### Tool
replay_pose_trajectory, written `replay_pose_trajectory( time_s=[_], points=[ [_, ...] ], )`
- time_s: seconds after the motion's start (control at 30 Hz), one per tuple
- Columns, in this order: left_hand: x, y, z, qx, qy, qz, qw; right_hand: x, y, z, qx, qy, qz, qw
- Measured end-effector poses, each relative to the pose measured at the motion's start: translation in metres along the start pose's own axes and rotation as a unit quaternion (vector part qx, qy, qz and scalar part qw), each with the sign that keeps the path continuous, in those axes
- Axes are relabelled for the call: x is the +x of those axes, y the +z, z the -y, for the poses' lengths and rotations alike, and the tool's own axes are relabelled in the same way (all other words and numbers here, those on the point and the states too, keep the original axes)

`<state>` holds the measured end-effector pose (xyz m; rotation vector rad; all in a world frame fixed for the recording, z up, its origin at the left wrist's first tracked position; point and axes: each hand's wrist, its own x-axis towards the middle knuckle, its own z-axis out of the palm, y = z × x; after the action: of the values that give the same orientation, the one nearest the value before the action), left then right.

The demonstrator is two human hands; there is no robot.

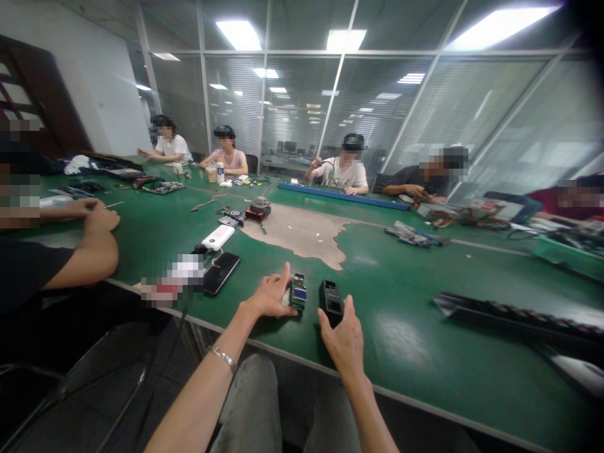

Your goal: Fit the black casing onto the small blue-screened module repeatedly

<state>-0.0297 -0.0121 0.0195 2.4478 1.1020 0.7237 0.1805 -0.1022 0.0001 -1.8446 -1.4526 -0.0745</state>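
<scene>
My left hand is at the left side of a small green circuit board with a blue screen. Its thumb lies by the board's lower end, one finger points up and away, and the other fingers are partly hidden. Just to the right, my right hand grips the near end of a black plastic housing, thumb on the left and fingers on the right. Rectangular cut-outs show in the housing's upper face. Board and housing are apart, side by side, low over the green table near its front edge.
Left of my hands lie a black phone and a white power bank with cables. A brown bare patch marks the tabletop beyond. A long black strip lies at right. Several people sit around; one person's arm rests at left.
</scene>
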Motion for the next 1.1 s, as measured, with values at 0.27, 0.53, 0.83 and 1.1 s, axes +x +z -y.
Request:
replay_pose_trajectory(
  time_s=[0.27, 0.53, 0.83, 1.1],
  points=[
    [0.002, 0.008, -0.006, 0.007, -0.014, -0.013, 1.000, 0.000, 0.000, -0.002, 0.012, 0.012, 0.014, 1.000],
    [-0.004, 0.005, 0.005, -0.087, -0.001, -0.055, 0.995, 0.014, -0.014, 0.030, 0.074, 0.038, -0.017, 0.996],
    [-0.003, 0.016, 0.028, -0.165, -0.028, -0.203, 0.965, 0.020, 0.001, 0.087, 0.052, -0.006, 0.025, 0.998],
    [-0.003, 0.015, 0.026, -0.095, -0.023, -0.190, 0.977, 0.013, 0.011, 0.092, 0.017, -0.015, 0.050, 0.999]
  ],
)
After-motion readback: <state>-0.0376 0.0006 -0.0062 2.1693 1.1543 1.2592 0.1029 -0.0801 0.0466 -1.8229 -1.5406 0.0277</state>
